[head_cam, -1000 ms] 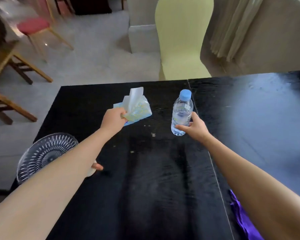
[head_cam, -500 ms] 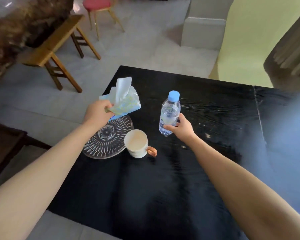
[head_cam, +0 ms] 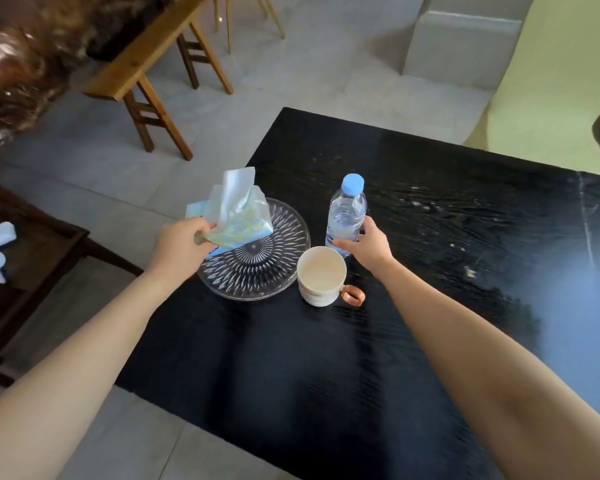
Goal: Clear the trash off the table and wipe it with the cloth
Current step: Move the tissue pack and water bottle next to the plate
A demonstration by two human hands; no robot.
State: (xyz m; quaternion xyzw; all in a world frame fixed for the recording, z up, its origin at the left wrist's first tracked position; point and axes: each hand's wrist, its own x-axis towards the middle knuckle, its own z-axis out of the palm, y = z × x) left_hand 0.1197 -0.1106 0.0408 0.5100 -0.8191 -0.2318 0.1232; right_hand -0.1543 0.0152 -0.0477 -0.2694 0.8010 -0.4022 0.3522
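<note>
My left hand (head_cam: 181, 249) grips a soft tissue pack (head_cam: 238, 216) with a tissue sticking up from it, held over the left rim of a clear glass plate (head_cam: 257, 271). My right hand (head_cam: 368, 245) is closed around the lower part of a clear water bottle (head_cam: 347, 213) with a blue cap, upright just beyond a white mug (head_cam: 321, 275). The bottle's base is hidden behind the mug and my hand. The black table (head_cam: 326, 368) carries small crumbs (head_cam: 468, 270) on its right part. No cloth is in view.
The white mug has a copper handle (head_cam: 354, 295) and stands right of the plate. A wooden stool (head_cam: 146, 64) stands on the floor at far left. A dark low table (head_cam: 28, 271) with white items is at the left edge. A yellow-covered chair (head_cam: 561, 81) stands behind the table.
Both hands have carried the tissue pack and the bottle leftward to the plate and mug at the table's left end. The view has turned left, and the purple item has left the frame.
</note>
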